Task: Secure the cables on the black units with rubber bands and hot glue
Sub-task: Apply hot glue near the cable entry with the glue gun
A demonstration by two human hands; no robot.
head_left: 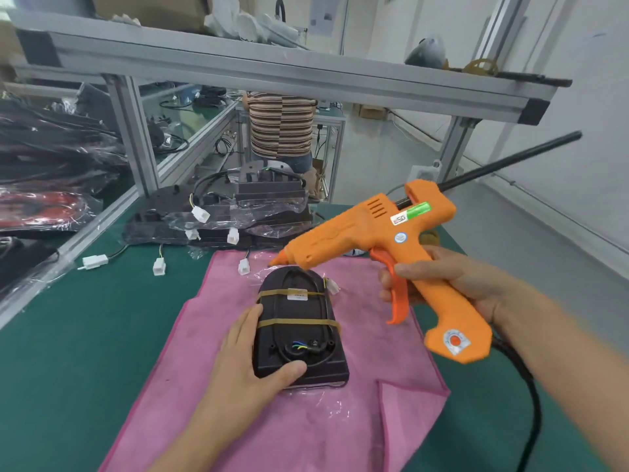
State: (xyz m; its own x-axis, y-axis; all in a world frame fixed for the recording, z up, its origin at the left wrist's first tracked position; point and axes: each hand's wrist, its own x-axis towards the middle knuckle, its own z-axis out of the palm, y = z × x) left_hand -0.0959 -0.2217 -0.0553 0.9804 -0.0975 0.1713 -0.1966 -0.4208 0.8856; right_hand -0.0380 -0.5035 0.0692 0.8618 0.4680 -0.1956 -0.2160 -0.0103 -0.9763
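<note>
A black unit [299, 338] lies on a pink cloth [306, 430] in the middle of the green table. Two tan rubber bands [296, 322] cross it and hold a looped black cable against its back; a white connector [332, 286] pokes out at its far right. My left hand [252, 362] rests on the unit's left side, thumb on its near edge. My right hand [442, 281] grips an orange hot glue gun [384, 247], held above and right of the unit with its nozzle pointing left over the far end. A black glue stick juts from the gun's rear.
More black units in clear bags [224, 216] are stacked beyond the cloth, their white connectors [159, 266] trailing on the green mat. Bagged dark parts [51, 158] pile up at left behind an aluminium frame [132, 137]. The gun's black cord [531, 403] runs down at right. A person in a striped shirt [280, 124] stands behind.
</note>
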